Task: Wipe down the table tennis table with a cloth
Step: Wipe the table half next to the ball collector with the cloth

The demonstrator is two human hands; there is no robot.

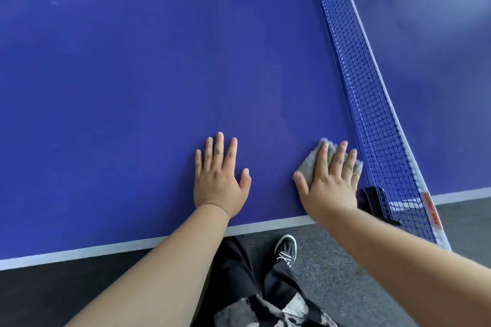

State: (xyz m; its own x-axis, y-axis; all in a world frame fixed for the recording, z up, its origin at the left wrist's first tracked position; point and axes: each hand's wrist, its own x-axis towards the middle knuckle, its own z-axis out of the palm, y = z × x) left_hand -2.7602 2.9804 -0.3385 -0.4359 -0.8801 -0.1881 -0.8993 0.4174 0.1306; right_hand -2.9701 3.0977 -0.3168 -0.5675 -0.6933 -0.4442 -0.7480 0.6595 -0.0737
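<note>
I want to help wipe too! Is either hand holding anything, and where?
Nothing is gripped. The right hand presses flat on top of the grey cloth; the left hand rests bare on the table.

a grey, speckled floor (332, 260) with a rough, carpet-like grain lies below the near edge of the tabletop (132, 74). to the left, under that edge, it sinks into dark shadow (53, 295). a strip of the same grey floor shows at the far right. soft, even light leaves a pale sheen (438, 8) in the upper right corner
</note>
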